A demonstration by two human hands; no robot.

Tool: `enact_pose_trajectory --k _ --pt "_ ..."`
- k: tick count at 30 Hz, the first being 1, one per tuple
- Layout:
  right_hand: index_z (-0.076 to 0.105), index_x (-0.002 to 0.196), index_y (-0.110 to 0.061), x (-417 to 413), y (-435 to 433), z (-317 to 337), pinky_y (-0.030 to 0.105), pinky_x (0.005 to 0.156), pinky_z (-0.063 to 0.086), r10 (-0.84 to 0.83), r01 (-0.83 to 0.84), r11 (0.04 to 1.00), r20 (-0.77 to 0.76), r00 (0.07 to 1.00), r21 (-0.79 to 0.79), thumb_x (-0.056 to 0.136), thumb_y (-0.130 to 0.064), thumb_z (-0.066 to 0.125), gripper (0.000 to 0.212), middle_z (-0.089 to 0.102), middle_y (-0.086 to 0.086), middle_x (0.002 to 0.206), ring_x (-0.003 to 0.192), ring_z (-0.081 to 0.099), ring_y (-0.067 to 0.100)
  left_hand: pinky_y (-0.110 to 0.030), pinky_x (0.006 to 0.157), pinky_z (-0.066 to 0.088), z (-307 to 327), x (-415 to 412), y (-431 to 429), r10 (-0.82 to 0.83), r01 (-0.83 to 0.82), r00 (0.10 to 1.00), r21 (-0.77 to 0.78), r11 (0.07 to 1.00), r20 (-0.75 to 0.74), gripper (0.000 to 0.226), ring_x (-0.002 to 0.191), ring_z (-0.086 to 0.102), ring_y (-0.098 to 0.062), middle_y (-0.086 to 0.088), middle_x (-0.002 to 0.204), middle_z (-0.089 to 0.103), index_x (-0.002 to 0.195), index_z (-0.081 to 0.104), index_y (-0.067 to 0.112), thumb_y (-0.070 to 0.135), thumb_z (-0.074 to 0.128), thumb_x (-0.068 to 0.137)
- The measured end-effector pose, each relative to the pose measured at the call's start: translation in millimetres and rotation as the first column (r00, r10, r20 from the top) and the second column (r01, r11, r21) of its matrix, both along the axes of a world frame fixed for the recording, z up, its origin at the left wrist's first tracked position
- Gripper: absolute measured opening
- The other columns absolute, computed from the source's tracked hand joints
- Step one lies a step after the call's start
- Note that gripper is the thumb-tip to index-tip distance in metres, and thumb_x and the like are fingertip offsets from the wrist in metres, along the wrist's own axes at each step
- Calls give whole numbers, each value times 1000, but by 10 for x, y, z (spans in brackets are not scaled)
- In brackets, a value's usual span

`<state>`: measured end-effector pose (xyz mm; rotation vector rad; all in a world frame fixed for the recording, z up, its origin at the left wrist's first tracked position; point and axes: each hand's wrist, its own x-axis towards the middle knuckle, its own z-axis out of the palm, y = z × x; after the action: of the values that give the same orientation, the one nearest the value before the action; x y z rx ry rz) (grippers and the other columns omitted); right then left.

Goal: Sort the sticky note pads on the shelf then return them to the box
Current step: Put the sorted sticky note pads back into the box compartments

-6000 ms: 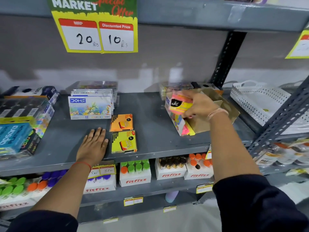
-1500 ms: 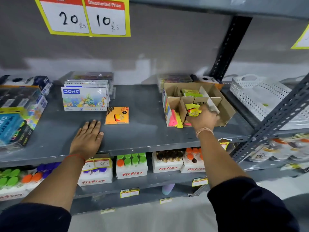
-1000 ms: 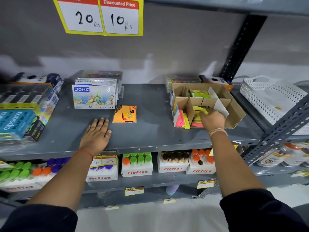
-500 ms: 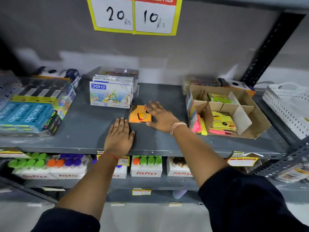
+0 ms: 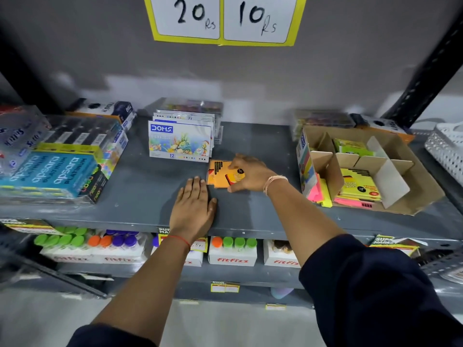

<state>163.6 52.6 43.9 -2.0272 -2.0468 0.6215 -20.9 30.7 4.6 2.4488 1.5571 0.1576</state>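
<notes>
An orange sticky note pad (image 5: 219, 173) lies on the grey shelf (image 5: 140, 194), just in front of the crayon boxes. My right hand (image 5: 249, 173) grips it, fingers over the top edge and thumb under the near edge. My left hand (image 5: 193, 205) rests flat on the shelf with fingers together, touching the pad's near left corner. To the right stands the cardboard box (image 5: 411, 176) with dividers. It holds yellow pads (image 5: 359, 182), green pads (image 5: 352, 146) and pink and yellow pads (image 5: 318, 192) at its left side.
DOMS crayon boxes (image 5: 180, 141) stand behind the orange pad. Wrapped pencil packs (image 5: 50, 169) fill the left end of the shelf. A white perforated basket (image 5: 448, 149) sits at the far right. Bottle cartons (image 5: 233, 251) line the shelf below. A price sign (image 5: 223, 20) hangs above.
My right hand left the yellow pad in the box, crossed left and closed on the orange pad. The left hand stayed flat on the shelf. The camera view shifted left.
</notes>
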Motion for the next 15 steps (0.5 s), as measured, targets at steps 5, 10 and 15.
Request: enact_pose_trajectory --k 5,10,15 --pt "43 129 -20 -54 122 17 36 103 32 23 -22 1000 75 997 -18 73 -45 72 68 49 8 134 127 39 28 -33 120 0 -11 -11 8 -3 3 1000 -9 1000 15 74 147 1 -22 -11 158 5 145 6 7 44 5 82" --pt "40 129 -19 -41 158 65 29 83 38 22 -25 991 -23 999 -129 72 -31 76 69 48 9 131 103 46 23 -34 120 1 -16 -13 3 -6 6 1000 9 1000 14 73 147 3 -23 -11 158 6 145 7 8 44 6 82" --pt "46 123 -19 -42 173 181 28 75 36 22 -13 990 60 998 -137 65 -31 81 69 55 8 122 92 47 23 -34 120 2 -8 -10 10 -8 8 1000 3 1000 4 65 147 3 -23 -10 158 7 146 7 8 43 10 90"
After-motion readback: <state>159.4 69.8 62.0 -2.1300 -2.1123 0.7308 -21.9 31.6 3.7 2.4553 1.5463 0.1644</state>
